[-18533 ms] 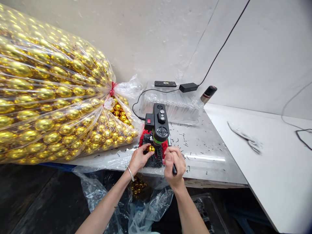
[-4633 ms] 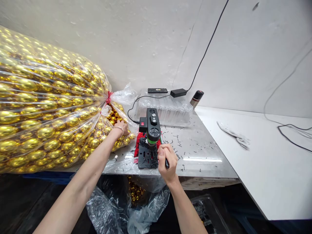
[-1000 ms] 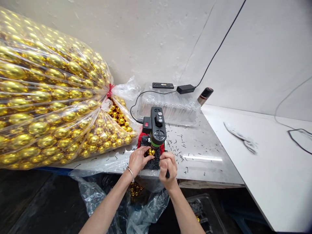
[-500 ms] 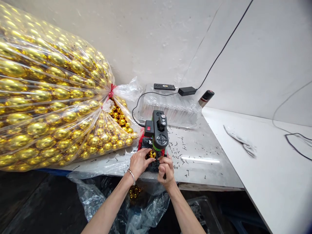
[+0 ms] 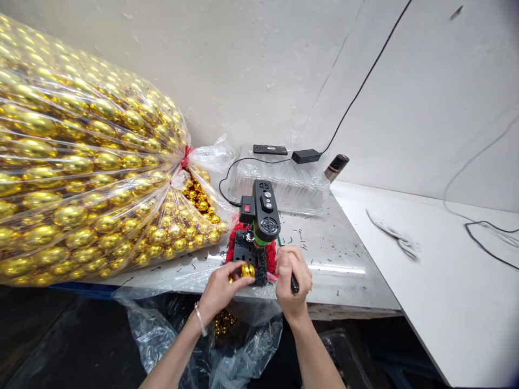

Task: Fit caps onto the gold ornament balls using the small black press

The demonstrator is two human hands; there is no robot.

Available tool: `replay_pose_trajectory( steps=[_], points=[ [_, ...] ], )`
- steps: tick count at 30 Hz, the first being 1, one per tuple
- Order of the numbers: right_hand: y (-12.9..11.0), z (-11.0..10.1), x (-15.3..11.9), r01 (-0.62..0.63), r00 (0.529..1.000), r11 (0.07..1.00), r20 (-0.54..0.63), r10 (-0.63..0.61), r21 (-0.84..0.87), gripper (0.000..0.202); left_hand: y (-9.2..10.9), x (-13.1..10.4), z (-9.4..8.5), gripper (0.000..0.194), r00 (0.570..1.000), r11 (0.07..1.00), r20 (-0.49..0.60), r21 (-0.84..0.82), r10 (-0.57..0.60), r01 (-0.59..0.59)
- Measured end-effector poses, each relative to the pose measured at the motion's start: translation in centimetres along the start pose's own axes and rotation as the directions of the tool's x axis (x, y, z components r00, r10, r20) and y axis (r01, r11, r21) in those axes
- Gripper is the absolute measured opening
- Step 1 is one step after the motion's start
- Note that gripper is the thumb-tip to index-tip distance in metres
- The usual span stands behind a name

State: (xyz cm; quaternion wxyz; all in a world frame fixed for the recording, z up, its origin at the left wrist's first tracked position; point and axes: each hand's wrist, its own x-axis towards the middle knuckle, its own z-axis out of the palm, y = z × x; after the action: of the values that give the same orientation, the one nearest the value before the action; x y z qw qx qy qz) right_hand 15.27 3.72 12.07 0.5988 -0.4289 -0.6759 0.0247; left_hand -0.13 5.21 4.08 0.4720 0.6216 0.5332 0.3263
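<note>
A black handheld-sized device (image 5: 266, 210) with round vents and a red switch stands over a black base plate (image 5: 242, 254) on red and black scraps. My left hand (image 5: 222, 286) pinches a shiny gold ball (image 5: 247, 270) at the plate's front edge; a bit more gold shows between its fingers. To the right of the device, my right hand (image 5: 294, 278) is wrapped round a tool with a black handle (image 5: 294, 284). The tool's thin shaft runs up beside the device, its tip hidden.
A huge clear bag of gold balls (image 5: 89, 162) fills the left. Behind the device are a clear plastic tray (image 5: 284, 189), a power adapter (image 5: 306, 156) and a can (image 5: 336, 166). An open plastic bag (image 5: 239, 359) hangs below the table edge.
My left hand has drawn the gold ball down and left, away from beneath the device. My right hand has moved right with the black-handled tool. The view has shifted slightly.
</note>
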Motion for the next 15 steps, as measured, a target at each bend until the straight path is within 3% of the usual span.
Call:
replay_pose_trajectory(
  steps=[2, 4, 5, 8, 11, 13, 15],
  points=[
    [0.3, 0.1, -0.4, 0.002, 1.0, 1.0, 0.002, -0.002, -0.007, 0.026, -1.1, -2.4, 0.0, 0.044, 0.969, 0.986, 0.232, -0.124, -0.082, 0.113],
    [0.4, 0.3, -0.7, 0.004, 1.0, 1.0, -0.008, -0.004, -0.012, 0.026, -2.9, -4.6, 0.6, 0.045, 0.888, 0.938, 0.428, -0.208, -0.167, 0.277],
    [0.5, 0.3, -0.8, 0.005, 1.0, 1.0, -0.016, -0.006, -0.012, 0.026, -4.0, -5.6, 1.2, 0.048, 0.852, 0.896, 0.472, -0.241, -0.227, 0.372],
    [0.6, 0.4, -1.0, 0.018, 1.0, 1.0, -0.026, -0.018, -0.012, 0.027, -7.4, -7.4, 3.2, 0.055, 0.791, 0.678, 0.404, -0.415, -0.46, 0.606],
    [0.6, 0.4, -1.2, 0.028, 1.0, 0.999, -0.005, -0.029, -0.026, 0.025, -9.6, -8.2, 4.4, 0.05, 0.682, 0.391, 0.356, -0.614, -0.639, 0.686],
    [0.7, 0.4, -1.3, 0.032, 0.999, 0.999, 0.011, -0.032, -0.028, 0.023, -9.9, -8.6, 4.3, 0.042, 0.659, 0.243, 0.422, -0.697, -0.622, 0.675],
    [0.8, 0.4, -1.5, 0.033, 0.999, 0.999, 0.013, -0.032, -0.024, 0.023, -9.2, -8.9, 3.8, 0.041, 0.697, 0.173, 0.478, -0.745, -0.535, 0.644]
  ],
)
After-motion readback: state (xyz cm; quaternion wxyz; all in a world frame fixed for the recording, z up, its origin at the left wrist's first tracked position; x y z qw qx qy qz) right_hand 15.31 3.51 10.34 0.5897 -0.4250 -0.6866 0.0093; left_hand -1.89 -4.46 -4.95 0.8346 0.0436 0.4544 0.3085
